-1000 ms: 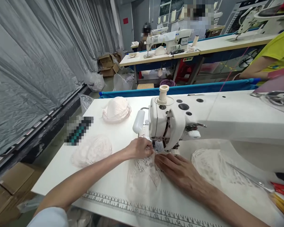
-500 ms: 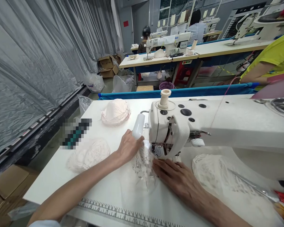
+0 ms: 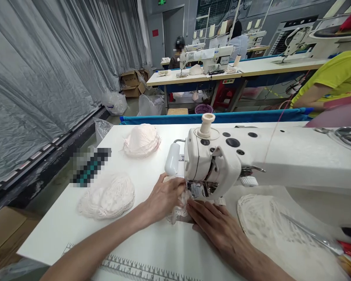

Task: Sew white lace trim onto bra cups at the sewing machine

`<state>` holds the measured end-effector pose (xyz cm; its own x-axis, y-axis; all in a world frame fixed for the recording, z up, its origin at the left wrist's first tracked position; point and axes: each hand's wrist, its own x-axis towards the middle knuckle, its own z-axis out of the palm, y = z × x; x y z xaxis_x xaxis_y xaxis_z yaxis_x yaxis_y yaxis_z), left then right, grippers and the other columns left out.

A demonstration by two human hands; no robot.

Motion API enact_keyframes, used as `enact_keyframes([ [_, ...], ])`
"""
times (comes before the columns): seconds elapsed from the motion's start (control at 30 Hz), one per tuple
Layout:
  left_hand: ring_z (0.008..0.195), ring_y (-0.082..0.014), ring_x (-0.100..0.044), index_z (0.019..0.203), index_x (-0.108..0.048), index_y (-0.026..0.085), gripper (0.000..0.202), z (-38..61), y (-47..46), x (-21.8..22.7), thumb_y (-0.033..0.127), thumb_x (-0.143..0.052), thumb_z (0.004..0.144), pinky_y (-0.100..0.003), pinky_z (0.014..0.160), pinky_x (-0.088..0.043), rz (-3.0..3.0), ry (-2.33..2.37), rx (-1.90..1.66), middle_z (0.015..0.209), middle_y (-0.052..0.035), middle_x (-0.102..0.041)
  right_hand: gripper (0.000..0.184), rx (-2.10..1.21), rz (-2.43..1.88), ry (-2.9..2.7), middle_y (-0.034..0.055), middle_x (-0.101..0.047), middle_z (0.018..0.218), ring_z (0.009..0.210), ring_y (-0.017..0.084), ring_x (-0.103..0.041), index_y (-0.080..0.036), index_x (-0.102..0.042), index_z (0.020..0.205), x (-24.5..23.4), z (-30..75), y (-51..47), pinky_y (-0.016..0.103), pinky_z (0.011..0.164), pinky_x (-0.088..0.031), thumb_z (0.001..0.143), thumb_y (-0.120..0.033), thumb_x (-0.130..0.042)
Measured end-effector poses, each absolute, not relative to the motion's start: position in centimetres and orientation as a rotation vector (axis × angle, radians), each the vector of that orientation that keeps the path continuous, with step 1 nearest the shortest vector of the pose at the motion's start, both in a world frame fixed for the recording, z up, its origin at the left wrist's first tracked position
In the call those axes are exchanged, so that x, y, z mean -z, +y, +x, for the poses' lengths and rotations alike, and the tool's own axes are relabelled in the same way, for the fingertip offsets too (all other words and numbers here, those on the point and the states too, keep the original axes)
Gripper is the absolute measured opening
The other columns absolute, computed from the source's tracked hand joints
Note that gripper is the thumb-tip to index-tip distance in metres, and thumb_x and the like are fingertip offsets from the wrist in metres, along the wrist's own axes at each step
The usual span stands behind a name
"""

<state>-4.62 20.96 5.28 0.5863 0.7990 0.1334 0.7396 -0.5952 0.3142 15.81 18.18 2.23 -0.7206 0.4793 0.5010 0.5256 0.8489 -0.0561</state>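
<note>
My left hand (image 3: pixel 166 197) is closed, with fingers and thumb pinching a bunched piece of white lace fabric (image 3: pixel 178 212) just left of the needle area. My right hand (image 3: pixel 219 224) lies on the table with its fingers stretched out side by side, fingertips touching the lace's right edge. The white sewing machine (image 3: pixel 210 160) stands over both hands; its presser foot is partly hidden by its head and my fingers. A white lamp (image 3: pixel 172 159) sticks out left of the head, above my left hand.
A lace pile (image 3: pixel 108 195) and a pale pink fabric stack (image 3: pixel 142 140) lie left. More lace (image 3: pixel 269 218) and scissors (image 3: pixel 316 233) with red handles lie right. A printed ruler (image 3: pixel 128 267) runs along the front. A person in a yellow top (image 3: pixel 333 76) sits beyond.
My left hand has shifted slightly down and right, from beside the lamp onto the lace, which is now bunched closer to the needle. My right hand stays nearly in place.
</note>
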Motion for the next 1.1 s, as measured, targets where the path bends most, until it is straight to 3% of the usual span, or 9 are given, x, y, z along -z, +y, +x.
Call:
enact_keyframes([
  [0.1,0.081,-0.0184,-0.060,0.088,-0.057,0.017,0.005,-4.9,22.0,-5.6,0.017,-0.054,0.084,-0.042,0.098,-0.029,2.509,1.232,-0.332,0.093,-0.0046,-0.064,0.033,0.130,-0.772,-2.543,0.0115,-0.066,0.111,0.085,0.020,-0.063,-0.012,-0.058,0.115,-1.9,15.9,18.2,0.034,0.066,-0.043,0.097,-0.020,-0.032],
  [0.23,0.097,-0.0241,-0.057,0.077,-0.059,0.017,0.006,-5.0,23.0,-6.2,0.012,-0.058,0.080,-0.042,0.100,-0.030,2.416,1.141,-0.333,0.099,-0.0061,-0.064,0.035,0.119,-0.811,-2.552,0.0116,-0.068,0.108,0.081,0.019,-0.064,-0.011,-0.056,0.118,-1.6,16.0,18.3,0.032,0.064,-0.043,0.098,-0.023,-0.030],
  [0.4,0.093,-0.0262,-0.055,0.063,-0.057,0.016,0.014,-5.1,23.7,-6.5,0.007,-0.060,0.074,-0.040,0.091,-0.038,2.359,1.112,-0.362,0.072,-0.0039,-0.059,0.036,0.117,-0.817,-2.561,0.0113,-0.067,0.111,0.080,0.019,-0.064,-0.014,-0.057,0.118,-1.6,16.0,18.3,0.034,0.070,-0.043,0.098,-0.023,-0.028],
  [0.5,0.089,-0.0219,-0.055,0.071,-0.059,0.016,0.018,-5.1,22.7,-6.0,0.003,-0.048,0.078,-0.037,0.084,-0.041,2.496,1.096,-0.457,0.083,-0.0054,-0.060,0.034,0.101,-0.799,-2.537,0.0092,-0.067,0.112,0.080,0.019,-0.063,-0.015,-0.057,0.118,-2.1,16.1,18.0,0.036,0.075,-0.041,0.098,-0.023,-0.030],
  [0.6,0.087,-0.0151,-0.056,0.086,-0.056,0.016,0.022,-5.0,20.7,-5.1,0.001,-0.040,0.084,-0.037,0.087,-0.038,2.713,1.104,-0.560,0.096,-0.0045,-0.061,0.029,0.084,-0.772,-2.477,0.0080,-0.068,0.110,0.084,0.019,-0.062,-0.013,-0.060,0.111,-2.6,16.1,17.7,0.038,0.080,-0.039,0.097,-0.018,-0.035],
  [0.77,0.078,-0.0099,-0.055,0.082,-0.052,0.015,0.019,-4.6,18.3,-4.6,-0.001,-0.041,0.085,-0.030,0.081,-0.038,2.888,1.112,-0.546,0.082,0.0008,-0.061,0.027,0.077,-0.749,-2.438,0.0079,-0.069,0.107,0.088,0.019,-0.061,-0.013,-0.063,0.098,-2.8,16.0,17.4,0.038,0.081,-0.035,0.096,-0.015,-0.037],
  [1.1,0.074,-0.0093,-0.058,0.071,-0.054,0.014,0.020,-4.1,17.8,-4.9,0.000,-0.049,0.084,-0.028,0.076,-0.042,3.021,1.205,-0.677,0.070,0.0023,-0.060,0.027,0.043,-0.755,-2.404,0.0076,-0.070,0.102,0.082,0.017,-0.061,-0.012,-0.062,0.094,-2.9,15.8,17.3,0.037,0.080,-0.034,0.096,-0.013,-0.035],
])
